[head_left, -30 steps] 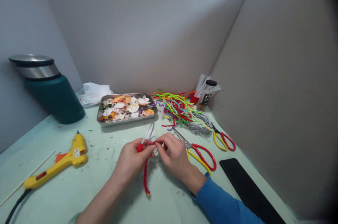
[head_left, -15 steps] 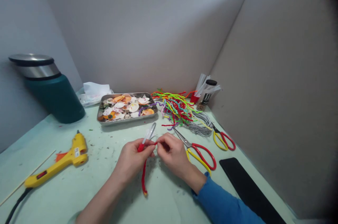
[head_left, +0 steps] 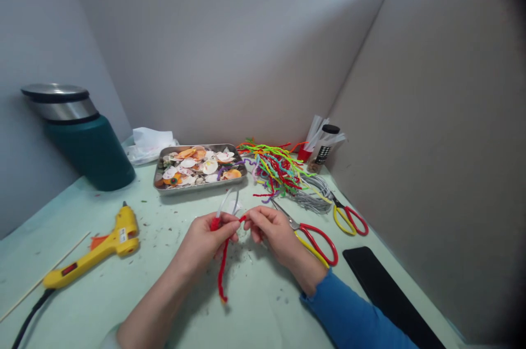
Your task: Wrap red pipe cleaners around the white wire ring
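My left hand (head_left: 209, 236) is closed, pinching a thin pale loop (head_left: 227, 202) whose top sticks up above the fingers. Red fuzzy yarn (head_left: 222, 275) is wound round the loop's base, and a length of it hangs down below the hand to a yellowish tip. Close by on the right, my right hand (head_left: 271, 231) pinches a short end of the same red yarn between thumb and fingers. A small taut bit of red spans the gap between both hands. The fingers hide where the strand meets the loop.
A tray of shells (head_left: 201, 189) lies behind my hands, beside a tangle of coloured strands (head_left: 279, 165) and grey cord (head_left: 316, 198). Scissors (head_left: 322, 239) lie close to my right wrist, with a second pair (head_left: 349, 217) beyond. A yellow glue gun (head_left: 94, 256) and green bottle (head_left: 90, 146) stand left.
My right hand has turned, its fingers now stretched further toward the left. The loop has tilted in my left hand, and the hanging red end has swung slightly left.
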Action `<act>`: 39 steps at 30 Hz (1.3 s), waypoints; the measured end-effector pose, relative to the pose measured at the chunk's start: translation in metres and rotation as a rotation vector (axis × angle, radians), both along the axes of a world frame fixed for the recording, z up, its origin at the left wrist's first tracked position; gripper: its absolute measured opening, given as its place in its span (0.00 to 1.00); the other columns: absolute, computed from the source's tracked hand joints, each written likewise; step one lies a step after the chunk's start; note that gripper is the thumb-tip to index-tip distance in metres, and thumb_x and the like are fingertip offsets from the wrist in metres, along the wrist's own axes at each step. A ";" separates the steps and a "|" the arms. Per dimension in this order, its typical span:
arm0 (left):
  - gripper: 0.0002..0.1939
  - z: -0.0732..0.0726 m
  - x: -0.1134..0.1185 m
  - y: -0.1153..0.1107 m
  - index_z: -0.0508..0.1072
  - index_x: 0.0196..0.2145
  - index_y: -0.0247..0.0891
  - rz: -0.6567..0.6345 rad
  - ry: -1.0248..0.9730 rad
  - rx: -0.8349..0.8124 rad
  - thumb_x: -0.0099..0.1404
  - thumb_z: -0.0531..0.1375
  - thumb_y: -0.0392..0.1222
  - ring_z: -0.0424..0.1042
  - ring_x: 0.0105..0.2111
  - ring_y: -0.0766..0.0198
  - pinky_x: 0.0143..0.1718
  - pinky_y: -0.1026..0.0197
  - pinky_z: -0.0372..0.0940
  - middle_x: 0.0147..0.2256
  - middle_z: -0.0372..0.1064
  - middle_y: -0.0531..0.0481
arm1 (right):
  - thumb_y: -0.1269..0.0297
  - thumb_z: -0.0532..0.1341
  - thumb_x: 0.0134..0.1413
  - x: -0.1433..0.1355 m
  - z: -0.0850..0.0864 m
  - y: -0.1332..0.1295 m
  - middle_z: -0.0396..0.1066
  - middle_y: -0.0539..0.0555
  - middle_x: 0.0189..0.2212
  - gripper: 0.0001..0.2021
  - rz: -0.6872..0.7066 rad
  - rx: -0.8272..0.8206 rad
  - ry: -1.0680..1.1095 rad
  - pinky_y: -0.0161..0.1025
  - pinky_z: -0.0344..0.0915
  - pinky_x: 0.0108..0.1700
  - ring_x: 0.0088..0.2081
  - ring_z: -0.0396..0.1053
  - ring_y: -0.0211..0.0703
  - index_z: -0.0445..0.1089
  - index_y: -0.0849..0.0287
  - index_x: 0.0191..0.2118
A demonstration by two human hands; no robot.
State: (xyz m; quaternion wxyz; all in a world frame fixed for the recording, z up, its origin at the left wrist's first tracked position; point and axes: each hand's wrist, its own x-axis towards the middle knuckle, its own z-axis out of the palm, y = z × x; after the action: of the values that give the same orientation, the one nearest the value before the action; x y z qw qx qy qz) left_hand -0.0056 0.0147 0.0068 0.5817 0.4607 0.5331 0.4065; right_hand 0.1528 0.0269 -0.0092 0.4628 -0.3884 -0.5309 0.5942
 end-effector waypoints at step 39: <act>0.10 0.009 -0.010 -0.005 0.73 0.31 0.31 -0.155 -0.466 -0.065 0.55 0.64 0.42 0.43 0.13 0.78 0.16 0.69 0.38 0.12 0.51 0.61 | 0.62 0.56 0.53 -0.003 -0.008 -0.011 0.64 0.49 0.14 0.13 0.694 -0.412 0.488 0.30 0.51 0.15 0.11 0.54 0.29 0.65 0.64 0.22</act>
State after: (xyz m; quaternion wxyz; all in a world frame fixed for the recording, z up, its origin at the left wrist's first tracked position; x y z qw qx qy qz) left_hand -0.0161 0.0100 0.0156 0.7329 0.3751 0.3604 0.4385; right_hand 0.1496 0.0158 -0.0174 0.2613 -0.1208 -0.3761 0.8807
